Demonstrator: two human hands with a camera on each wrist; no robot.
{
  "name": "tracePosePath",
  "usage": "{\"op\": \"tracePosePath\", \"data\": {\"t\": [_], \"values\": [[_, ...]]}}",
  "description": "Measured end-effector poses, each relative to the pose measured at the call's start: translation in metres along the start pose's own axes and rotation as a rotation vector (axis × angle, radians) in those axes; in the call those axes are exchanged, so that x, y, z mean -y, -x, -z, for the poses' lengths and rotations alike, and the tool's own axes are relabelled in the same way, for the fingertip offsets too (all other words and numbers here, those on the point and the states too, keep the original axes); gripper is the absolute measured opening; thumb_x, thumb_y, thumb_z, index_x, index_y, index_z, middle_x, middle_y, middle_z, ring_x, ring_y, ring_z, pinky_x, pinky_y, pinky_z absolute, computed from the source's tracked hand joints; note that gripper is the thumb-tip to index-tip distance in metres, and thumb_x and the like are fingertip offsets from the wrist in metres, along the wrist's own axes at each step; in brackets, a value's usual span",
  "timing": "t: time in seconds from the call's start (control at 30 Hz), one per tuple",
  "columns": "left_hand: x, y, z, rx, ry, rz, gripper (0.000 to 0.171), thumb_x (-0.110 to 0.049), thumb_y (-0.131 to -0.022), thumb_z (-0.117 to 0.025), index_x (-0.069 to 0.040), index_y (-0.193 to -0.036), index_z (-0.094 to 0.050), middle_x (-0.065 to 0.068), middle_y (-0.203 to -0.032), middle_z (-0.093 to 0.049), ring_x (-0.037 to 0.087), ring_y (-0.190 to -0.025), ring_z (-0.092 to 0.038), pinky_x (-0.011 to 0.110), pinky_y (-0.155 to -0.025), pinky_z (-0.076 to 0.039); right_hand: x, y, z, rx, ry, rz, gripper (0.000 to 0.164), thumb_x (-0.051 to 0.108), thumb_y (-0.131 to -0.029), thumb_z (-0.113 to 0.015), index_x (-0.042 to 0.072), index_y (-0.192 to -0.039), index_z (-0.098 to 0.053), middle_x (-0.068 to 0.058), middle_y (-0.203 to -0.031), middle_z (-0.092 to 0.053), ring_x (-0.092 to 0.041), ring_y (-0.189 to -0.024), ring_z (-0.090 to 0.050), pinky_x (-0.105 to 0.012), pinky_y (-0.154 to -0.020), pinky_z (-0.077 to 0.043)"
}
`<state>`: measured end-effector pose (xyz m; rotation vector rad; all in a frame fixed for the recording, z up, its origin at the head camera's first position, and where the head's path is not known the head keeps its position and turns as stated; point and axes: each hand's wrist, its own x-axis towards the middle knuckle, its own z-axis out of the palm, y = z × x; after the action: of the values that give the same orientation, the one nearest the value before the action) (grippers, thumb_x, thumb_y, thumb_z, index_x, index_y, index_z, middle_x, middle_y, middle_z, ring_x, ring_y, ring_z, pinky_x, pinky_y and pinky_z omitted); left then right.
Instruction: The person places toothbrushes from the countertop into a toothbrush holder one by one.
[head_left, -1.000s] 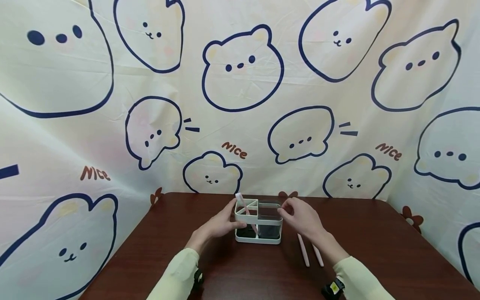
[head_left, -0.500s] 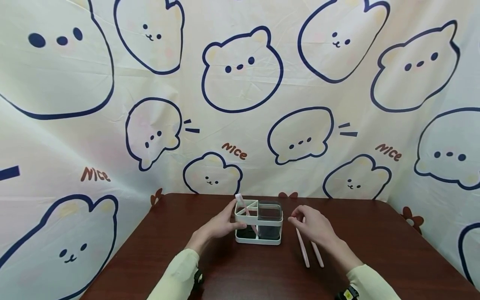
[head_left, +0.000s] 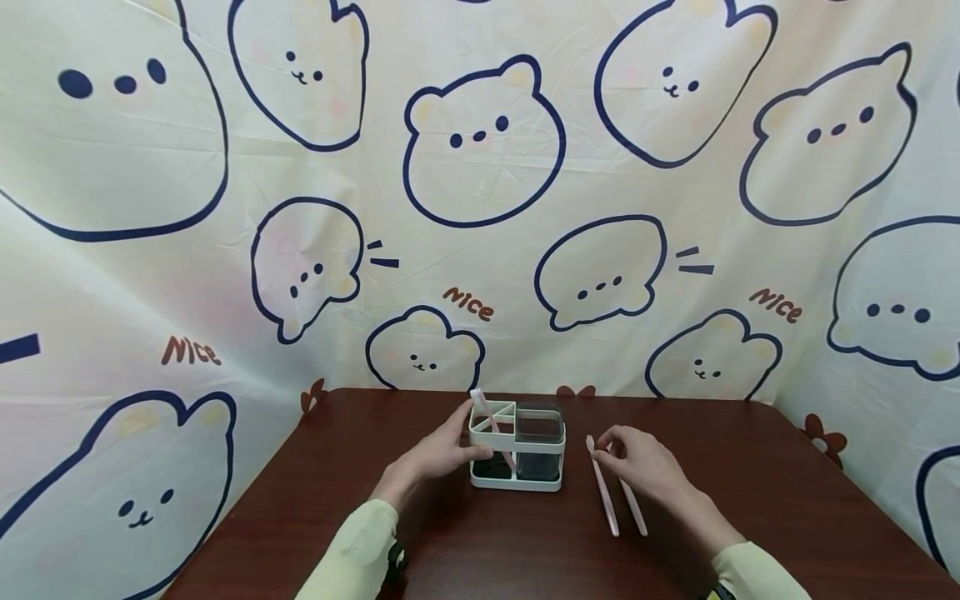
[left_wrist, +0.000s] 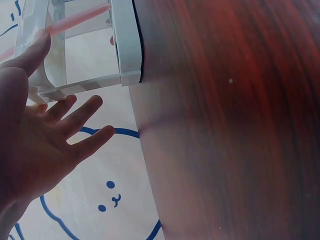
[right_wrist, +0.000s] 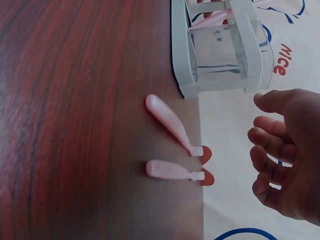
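Observation:
A pale toothbrush holder [head_left: 517,447] with clear compartments stands on the table. One pink toothbrush [head_left: 492,420] leans in its left section, white head up. My left hand [head_left: 435,450] grips the holder's left side, thumb in front and index finger behind; its other fingers [left_wrist: 82,145] extend loosely in the left wrist view. To the right, two pink toothbrushes lie side by side, a left one [head_left: 604,492] and a right one [head_left: 633,507]. My right hand [head_left: 641,462], fingers loosely bent, hovers above their far ends and holds nothing. The right wrist view shows it apart from both.
The brown table [head_left: 480,550] ends at a pale cloth backdrop [head_left: 480,250] printed with bear and rabbit outlines. A dark translucent cup [head_left: 539,446] fills the holder's right half.
My right hand has moved away from the holder's right side, rightward and toward me, to the toothbrushes on the table. The left hand and the holder have stayed in place.

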<state>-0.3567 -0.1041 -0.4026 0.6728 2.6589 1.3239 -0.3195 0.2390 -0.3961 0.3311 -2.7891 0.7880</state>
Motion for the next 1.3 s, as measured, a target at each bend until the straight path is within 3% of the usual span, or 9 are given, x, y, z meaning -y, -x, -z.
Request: {"op": "tracePosePath", "data": {"t": [0.33,0.67,0.97,1.3], "values": [[-0.001,0.001,-0.001,0.003,0.008,0.016,0.091,-0.037,-0.091,-0.071,-0.027,-0.159,-0.010,0.011,-0.158,-0.031,0.032,-0.137,-0.042,0.065,-0.113,-0.029,-0.021,0.004,-0.003,0.035,0.001,-0.030,0.023,0.032,-0.090,-0.072,0.013,-0.103,-0.068,0.005,-0.080,-0.059,-0.011,-0.070,-0.051,-0.027,-0.061,-0.041],[0.000,-0.001,-0.001,0.007,0.017,0.003,0.090,-0.037,-0.091,-0.071,-0.027,-0.158,-0.012,0.015,-0.153,-0.038,0.030,-0.129,-0.048,0.068,-0.111,-0.031,-0.042,0.007,-0.006,0.071,-0.003,-0.081,0.022,0.029,-0.088,-0.074,0.014,-0.103,-0.068,0.002,-0.078,-0.058,-0.012,-0.069,-0.051,-0.027,-0.058,-0.040],[-0.001,-0.001,-0.003,-0.023,0.000,0.009,0.091,-0.035,-0.089,-0.074,-0.022,-0.157,-0.016,0.012,-0.157,-0.031,0.032,-0.139,-0.038,0.068,-0.115,-0.024,-0.048,0.008,-0.006,0.117,-0.027,-0.114,0.027,0.029,-0.088,-0.074,0.010,-0.107,-0.068,0.000,-0.077,-0.056,-0.014,-0.066,-0.050,-0.027,-0.055,-0.040],[0.001,-0.004,-0.002,-0.034,0.025,0.032,0.092,-0.033,-0.087,-0.076,-0.019,-0.156,-0.017,0.015,-0.155,-0.037,0.033,-0.135,-0.043,0.068,-0.113,-0.027,-0.053,0.007,-0.006,0.147,-0.031,-0.085,0.038,0.031,-0.086,-0.076,0.004,-0.111,-0.066,-0.001,-0.078,-0.058,-0.013,-0.066,-0.051,-0.027,-0.056,-0.041]]}}
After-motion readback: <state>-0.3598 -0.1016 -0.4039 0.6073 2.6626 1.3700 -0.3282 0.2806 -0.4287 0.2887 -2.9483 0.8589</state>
